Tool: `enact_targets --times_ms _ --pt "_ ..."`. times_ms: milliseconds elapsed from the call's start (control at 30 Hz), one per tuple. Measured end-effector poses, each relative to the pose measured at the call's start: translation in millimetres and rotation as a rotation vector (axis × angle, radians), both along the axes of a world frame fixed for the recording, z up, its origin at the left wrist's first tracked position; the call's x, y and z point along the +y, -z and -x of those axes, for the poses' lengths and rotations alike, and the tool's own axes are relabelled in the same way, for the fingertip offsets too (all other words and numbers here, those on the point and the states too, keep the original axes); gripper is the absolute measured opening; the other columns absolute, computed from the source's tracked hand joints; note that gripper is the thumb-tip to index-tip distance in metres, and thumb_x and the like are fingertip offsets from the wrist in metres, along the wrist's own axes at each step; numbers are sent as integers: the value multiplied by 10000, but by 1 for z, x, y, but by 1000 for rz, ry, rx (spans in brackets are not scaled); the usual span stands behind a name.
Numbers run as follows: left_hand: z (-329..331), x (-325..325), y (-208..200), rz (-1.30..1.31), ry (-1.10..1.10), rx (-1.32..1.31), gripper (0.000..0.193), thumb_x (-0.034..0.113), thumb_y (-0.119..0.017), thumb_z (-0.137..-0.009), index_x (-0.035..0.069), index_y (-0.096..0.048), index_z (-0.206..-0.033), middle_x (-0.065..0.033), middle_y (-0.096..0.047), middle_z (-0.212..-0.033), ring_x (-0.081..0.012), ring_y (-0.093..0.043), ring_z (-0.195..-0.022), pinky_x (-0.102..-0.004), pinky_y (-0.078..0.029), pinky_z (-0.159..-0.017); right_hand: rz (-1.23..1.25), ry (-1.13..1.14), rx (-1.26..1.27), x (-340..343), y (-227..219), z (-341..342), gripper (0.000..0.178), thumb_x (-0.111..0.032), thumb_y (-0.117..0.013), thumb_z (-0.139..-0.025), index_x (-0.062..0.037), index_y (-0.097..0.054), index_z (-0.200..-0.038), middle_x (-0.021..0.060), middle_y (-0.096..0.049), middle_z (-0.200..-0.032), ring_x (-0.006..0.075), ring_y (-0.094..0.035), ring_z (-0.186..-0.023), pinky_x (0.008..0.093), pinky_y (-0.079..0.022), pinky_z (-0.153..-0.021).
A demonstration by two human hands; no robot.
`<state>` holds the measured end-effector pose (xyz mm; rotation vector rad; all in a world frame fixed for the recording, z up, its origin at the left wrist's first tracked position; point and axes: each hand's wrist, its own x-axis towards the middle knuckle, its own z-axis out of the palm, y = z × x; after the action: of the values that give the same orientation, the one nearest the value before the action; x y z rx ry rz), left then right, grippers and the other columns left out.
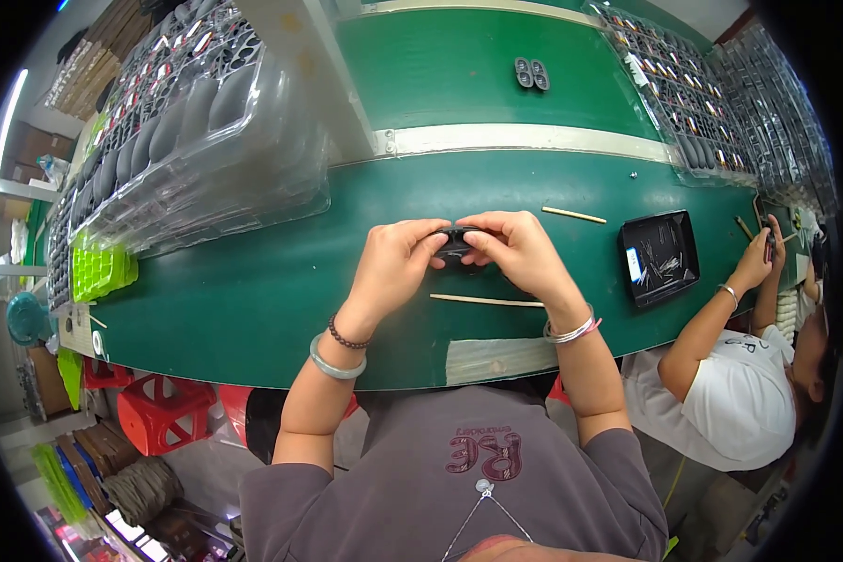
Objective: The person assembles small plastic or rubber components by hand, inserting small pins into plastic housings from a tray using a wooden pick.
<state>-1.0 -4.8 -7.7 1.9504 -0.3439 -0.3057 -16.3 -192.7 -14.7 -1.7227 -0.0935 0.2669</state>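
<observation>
Between my two hands is a small black plastic case-like part (454, 245), held just above the green table (365, 187). My left hand (403, 258) grips its left end with thumb and fingers closed. At the other end my right hand (510, 248) pinches it the same way. My fingers cover much of the part, so its details are hard to make out. Below the hands lies a thin wooden stick (485, 301). A second stick (574, 214) rests beyond my right hand.
A black tray (659, 258) of thin metal pins stands to the right. Stacked clear trays of dark parts (225, 140) rise at left; more trays (674, 94) stand far right. A dark two-part piece (532, 74) lies beyond the metal rail. A co-worker (740, 393) sits at right.
</observation>
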Motion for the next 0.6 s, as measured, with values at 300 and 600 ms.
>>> enact_targets --times_ms 300,600 --pt "-5 2 -1 285 123 440 267 30 -468 -917 -98 -563 -1131 -110 -645 -968 -138 -643 -779 -230 -525 -680 -148 19 165 -3 1 1 244 -109 -571 -889 63 -602 -1059 95 -657 -846 134 -649 -709 238 -531 -594" --pt "0 -11 18 302 12 200 258 63 -516 -915 -61 -580 -1132 -89 -640 -1001 -141 -622 -865 -255 -541 -738 -269 202 63 7 7 0 227 -115 -622 -862 31 -613 -1036 54 -645 -842 91 -619 -738 216 -516 -589"
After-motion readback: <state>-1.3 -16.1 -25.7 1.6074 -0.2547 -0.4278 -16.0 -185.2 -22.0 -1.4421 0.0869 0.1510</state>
